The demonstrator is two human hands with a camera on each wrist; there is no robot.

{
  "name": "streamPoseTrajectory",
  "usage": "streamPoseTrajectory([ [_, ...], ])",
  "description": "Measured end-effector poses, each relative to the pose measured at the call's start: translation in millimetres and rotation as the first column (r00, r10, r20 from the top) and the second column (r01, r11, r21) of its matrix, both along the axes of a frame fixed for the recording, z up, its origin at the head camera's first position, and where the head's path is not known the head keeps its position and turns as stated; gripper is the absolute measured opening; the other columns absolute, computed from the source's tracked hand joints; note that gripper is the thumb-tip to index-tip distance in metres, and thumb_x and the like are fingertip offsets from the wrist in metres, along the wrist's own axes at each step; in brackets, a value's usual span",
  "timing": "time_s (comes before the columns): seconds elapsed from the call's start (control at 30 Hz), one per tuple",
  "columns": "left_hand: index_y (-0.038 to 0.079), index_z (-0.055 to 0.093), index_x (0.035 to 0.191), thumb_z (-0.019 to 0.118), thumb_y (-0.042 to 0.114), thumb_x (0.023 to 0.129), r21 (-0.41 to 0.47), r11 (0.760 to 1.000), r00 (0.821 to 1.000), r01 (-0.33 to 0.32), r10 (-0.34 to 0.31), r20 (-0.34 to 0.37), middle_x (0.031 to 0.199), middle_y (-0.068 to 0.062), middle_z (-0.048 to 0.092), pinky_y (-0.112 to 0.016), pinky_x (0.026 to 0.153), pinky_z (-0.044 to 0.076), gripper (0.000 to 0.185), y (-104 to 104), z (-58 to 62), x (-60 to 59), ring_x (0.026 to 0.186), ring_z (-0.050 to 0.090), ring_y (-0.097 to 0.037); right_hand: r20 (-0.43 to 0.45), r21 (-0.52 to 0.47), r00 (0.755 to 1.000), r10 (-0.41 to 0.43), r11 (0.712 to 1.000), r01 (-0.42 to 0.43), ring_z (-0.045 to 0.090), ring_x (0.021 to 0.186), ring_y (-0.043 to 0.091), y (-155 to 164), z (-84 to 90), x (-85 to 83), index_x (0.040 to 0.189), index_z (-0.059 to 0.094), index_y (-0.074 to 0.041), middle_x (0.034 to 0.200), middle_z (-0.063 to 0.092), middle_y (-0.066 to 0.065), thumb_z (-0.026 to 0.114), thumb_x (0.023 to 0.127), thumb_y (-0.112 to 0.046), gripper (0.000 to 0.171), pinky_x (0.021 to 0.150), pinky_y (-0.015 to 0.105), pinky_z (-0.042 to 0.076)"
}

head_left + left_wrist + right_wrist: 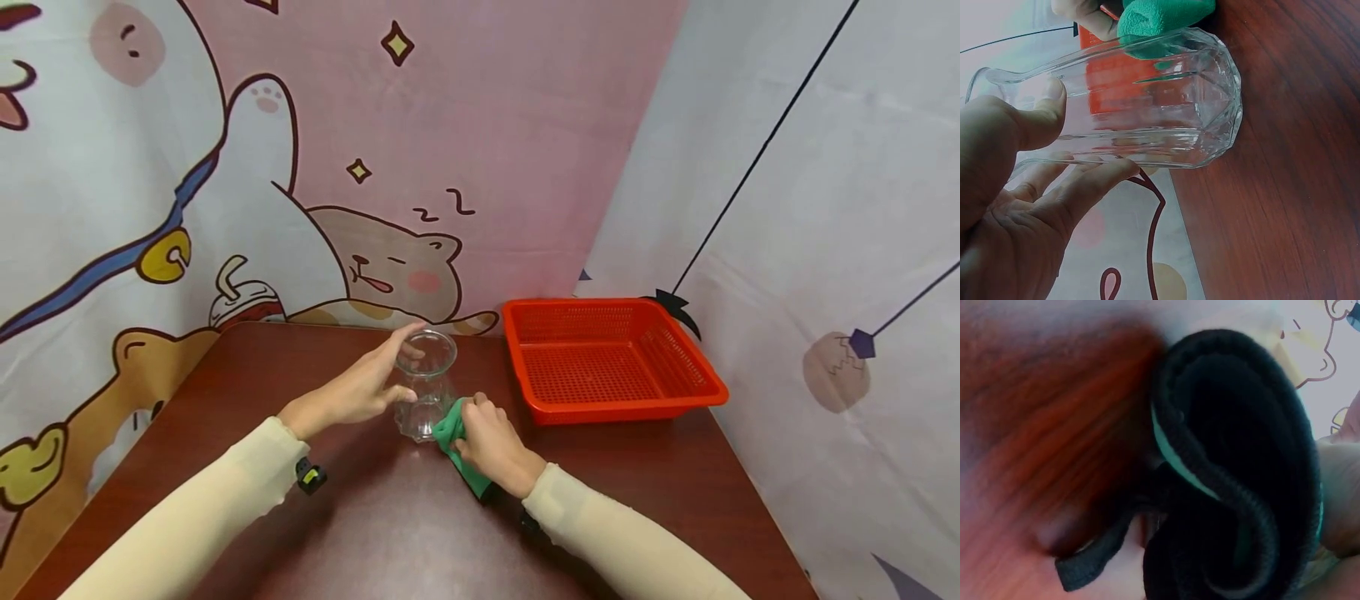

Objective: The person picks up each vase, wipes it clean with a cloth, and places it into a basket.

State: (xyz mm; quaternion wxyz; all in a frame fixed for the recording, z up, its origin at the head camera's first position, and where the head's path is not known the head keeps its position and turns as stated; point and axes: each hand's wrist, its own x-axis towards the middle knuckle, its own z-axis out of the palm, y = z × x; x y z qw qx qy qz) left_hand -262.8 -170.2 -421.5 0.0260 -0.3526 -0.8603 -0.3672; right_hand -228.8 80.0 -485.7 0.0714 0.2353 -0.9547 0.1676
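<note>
A clear glass vase (424, 417) with a flared rim and faceted base stands upright on the brown table. My left hand (354, 388) holds it from the left, thumb on the near side and fingers around the far side. In the left wrist view the thumb and fingers of that hand (1035, 181) lie along the upper half of the vase (1147, 106). My right hand (497, 446) grips a bunched green cloth (450, 432) beside the vase's lower right side. Dark folded fabric with green edges (1241, 425) fills much of the right wrist view.
A red plastic basket (622, 408) with mesh walls stands at the back right of the table (375, 533). Behind the table hangs a pink and white cartoon-print cloth (525, 167), with a pale one along the right side.
</note>
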Motion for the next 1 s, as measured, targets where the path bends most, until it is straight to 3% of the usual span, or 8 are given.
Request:
streamPoseTrajectory([
  [0.3, 0.032, 0.007, 0.165, 0.082, 0.011, 0.088, 0.005, 1.000, 1.000, 0.011, -0.011, -0.001, 0.135, -0.007, 0.059, -0.050, 0.105, 0.047, 0.110, 1.1, -0.9, -0.3, 0.131, 0.056, -0.031, -0.026, 0.013, 1.000, 0.005, 1.000, -0.004, 0.066, 0.064, 0.035, -0.1, -1.0, 3.2, 0.094, 0.064, -0.002, 0.084, 0.054, 0.010, 0.091, 0.076, -0.017, 0.036, 0.057, 0.039, 0.057],
  [0.5, 0.030, 0.006, 0.166, 0.081, 0.010, 0.089, 0.011, 1.000, 1.000, 0.014, -0.014, -0.001, 0.137, -0.015, 0.058, -0.052, 0.105, 0.047, 0.110, 1.7, -0.7, -1.1, 0.132, 0.055, -0.028, -0.037, 0.010, 0.999, 0.013, 1.000, -0.012, 0.065, 0.062, 0.033, 0.5, -0.5, 1.4, 0.092, 0.061, -0.004, 0.082, 0.052, 0.009, 0.090, 0.075, -0.016, 0.035, 0.055, 0.038, 0.056],
  [0.77, 0.032, 0.007, 0.165, 0.082, 0.010, 0.089, 0.002, 1.000, 1.000, -0.003, 0.003, 0.011, 0.136, -0.007, 0.058, -0.052, 0.106, 0.046, 0.109, 1.6, 0.3, 0.9, 0.132, 0.055, -0.029, -0.015, 0.016, 1.000, 0.010, 1.000, -0.010, 0.064, 0.062, 0.030, -1.7, -1.1, 1.2, 0.095, 0.061, -0.003, 0.084, 0.053, 0.009, 0.089, 0.076, -0.016, 0.036, 0.054, 0.036, 0.055],
  [1.0, 0.032, 0.007, 0.165, 0.081, 0.010, 0.089, 0.003, 1.000, 1.000, -0.010, 0.010, 0.021, 0.137, -0.011, 0.058, -0.052, 0.107, 0.046, 0.109, 1.2, 0.9, 0.3, 0.133, 0.055, -0.029, -0.017, 0.008, 0.999, 0.028, 1.000, -0.028, 0.064, 0.064, 0.028, -1.1, -0.1, 0.0, 0.094, 0.060, -0.004, 0.083, 0.052, 0.009, 0.090, 0.078, -0.017, 0.036, 0.056, 0.034, 0.054],
])
